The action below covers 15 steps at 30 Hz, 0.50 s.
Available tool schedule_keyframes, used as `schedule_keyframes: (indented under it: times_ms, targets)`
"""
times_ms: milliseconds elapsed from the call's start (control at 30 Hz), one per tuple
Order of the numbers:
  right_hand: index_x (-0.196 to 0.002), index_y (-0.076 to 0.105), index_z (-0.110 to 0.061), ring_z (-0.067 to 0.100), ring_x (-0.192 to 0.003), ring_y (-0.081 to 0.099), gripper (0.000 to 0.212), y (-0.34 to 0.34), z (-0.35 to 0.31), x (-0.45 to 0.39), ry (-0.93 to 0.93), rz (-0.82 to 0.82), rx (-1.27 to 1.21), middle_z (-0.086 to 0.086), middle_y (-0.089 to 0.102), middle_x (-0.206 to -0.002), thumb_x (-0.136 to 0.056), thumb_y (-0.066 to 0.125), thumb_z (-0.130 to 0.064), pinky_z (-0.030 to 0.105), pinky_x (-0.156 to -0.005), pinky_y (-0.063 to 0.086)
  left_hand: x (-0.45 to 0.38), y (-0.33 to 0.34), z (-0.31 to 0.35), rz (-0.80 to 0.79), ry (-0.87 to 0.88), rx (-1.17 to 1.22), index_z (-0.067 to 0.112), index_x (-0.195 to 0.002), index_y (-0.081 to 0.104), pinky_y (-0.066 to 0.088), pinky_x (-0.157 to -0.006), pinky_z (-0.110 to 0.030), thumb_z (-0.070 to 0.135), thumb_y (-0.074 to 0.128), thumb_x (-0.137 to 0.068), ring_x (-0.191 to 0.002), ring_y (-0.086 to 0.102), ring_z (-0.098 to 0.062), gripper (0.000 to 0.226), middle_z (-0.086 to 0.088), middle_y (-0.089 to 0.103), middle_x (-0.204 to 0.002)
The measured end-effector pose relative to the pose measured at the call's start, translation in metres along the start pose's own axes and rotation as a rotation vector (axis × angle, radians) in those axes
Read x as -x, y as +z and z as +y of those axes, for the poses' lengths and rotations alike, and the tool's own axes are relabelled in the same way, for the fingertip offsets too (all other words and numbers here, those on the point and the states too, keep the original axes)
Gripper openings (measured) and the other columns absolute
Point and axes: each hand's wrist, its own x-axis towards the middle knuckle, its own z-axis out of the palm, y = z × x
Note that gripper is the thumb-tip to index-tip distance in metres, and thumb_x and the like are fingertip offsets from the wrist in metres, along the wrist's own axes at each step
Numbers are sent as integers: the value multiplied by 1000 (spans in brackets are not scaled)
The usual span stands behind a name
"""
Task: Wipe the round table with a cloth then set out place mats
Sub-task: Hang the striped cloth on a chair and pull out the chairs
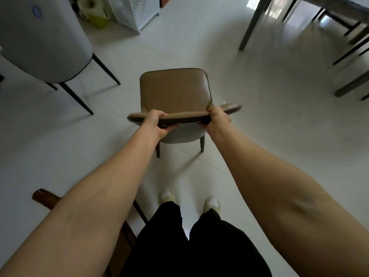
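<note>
A tan padded chair stands on the white tile floor in front of me, seen from above and behind. My left hand grips the top edge of its curved backrest on the left side, fingers curled over the rim. My right hand grips the same backrest rim on the right side. No round table top, cloth or place mat shows in this view.
A grey chair with black legs stands at the upper left. A white perforated bin and a yellow-green bag sit at the back. Table and chair legs fill the upper right. A dark wooden chair part lies at my lower left.
</note>
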Motion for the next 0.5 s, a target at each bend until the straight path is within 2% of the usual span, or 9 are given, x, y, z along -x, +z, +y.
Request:
schedule_keyframes:
  times_ms: [67, 133, 233, 300, 400, 500]
  targets:
    - [-121, 53, 0, 28, -85, 60, 42, -8, 1, 1, -2, 21, -30, 14, 58, -99, -80, 60, -2, 43, -73, 60, 0, 5, -4, -8, -2, -31, -1, -112, 47, 50, -91, -56, -6, 46, -87, -110, 51, -40, 26, -20, 45, -112]
    - [-119, 54, 2, 28, -83, 61, 40, -22, 3, 0, 0, 56, -73, 13, 59, -97, -80, 60, -3, 39, -63, 59, 6, 13, -12, -21, -18, -71, -1, -115, 47, 49, -93, -56, -6, 45, -87, -111, 50, -41, 28, -20, 45, -115]
    - [-119, 55, -1, 29, -81, 64, 38, -44, 2, -4, -2, 102, -159, 14, 62, -98, -82, 62, -5, 39, -53, 58, 22, 30, -23, -74, -17, -128, -3, -104, 46, 49, -94, -55, -6, 42, -89, -108, 49, -42, 17, -23, 42, -115]
    - [-119, 54, -1, 30, -80, 65, 37, -57, -4, -2, -25, 117, -224, 16, 63, -101, -83, 62, -4, 42, -54, 59, 33, 43, -23, -141, -16, -168, -2, -102, 45, 49, -93, -54, -6, 41, -89, -106, 48, -43, 15, -24, 41, -114]
    - [-118, 54, 0, 31, -81, 66, 34, -72, -11, -1, -36, 158, -303, 16, 63, -101, -84, 60, -2, 50, -66, 60, 41, 60, -20, -199, -35, -235, 1, -101, 48, 51, -91, -54, -6, 45, -87, -104, 51, -43, 15, -23, 44, -112]
    - [-118, 53, -1, 33, -85, 65, 35, -97, -14, -1, -23, 218, -366, 17, 62, -103, -84, 58, -4, 53, -68, 59, 49, 80, -29, -267, -76, -312, 3, -104, 49, 54, -86, -53, -7, 48, -87, -105, 52, -44, 20, -23, 45, -111]
